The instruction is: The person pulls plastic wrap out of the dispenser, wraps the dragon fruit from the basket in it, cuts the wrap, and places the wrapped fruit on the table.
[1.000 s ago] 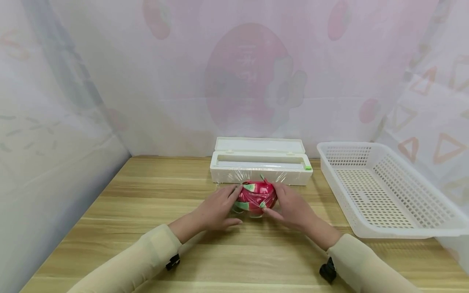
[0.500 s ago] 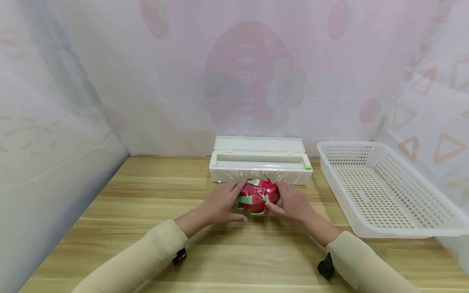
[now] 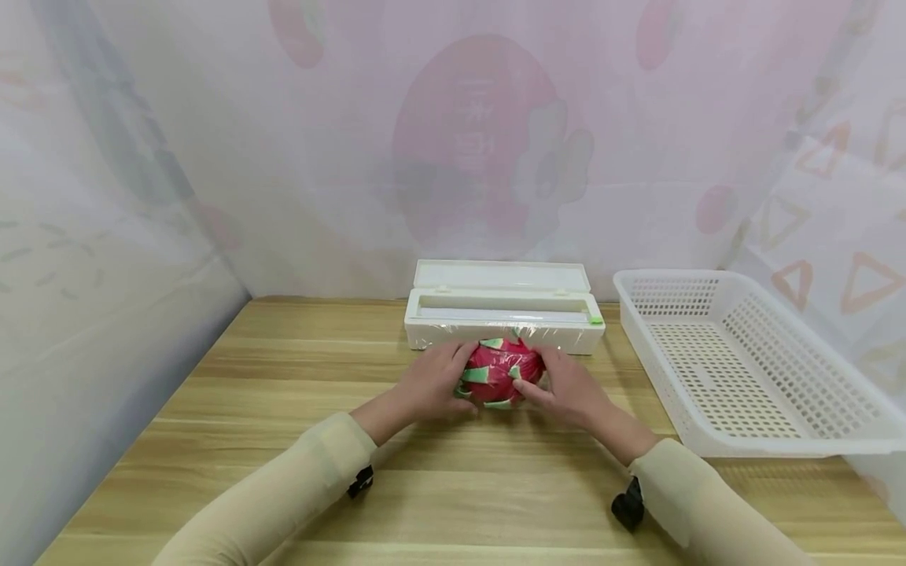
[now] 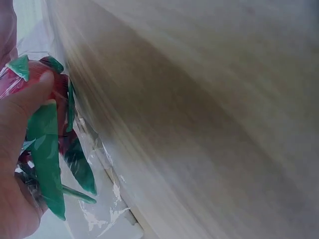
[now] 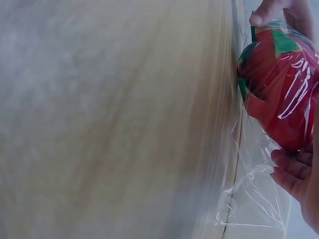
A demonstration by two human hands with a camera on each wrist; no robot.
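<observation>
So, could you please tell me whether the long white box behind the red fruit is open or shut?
Open: the lid is swung back along the far side of the box, leaving its inside visible.

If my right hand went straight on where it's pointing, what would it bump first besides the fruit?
Your right hand, past the fruit and clear film, would probably meet the white box, though the gap's unclear.

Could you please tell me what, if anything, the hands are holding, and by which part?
A red dragon fruit in clear film is held by its opposite sides: left hand on its left, right hand on its right.
</observation>
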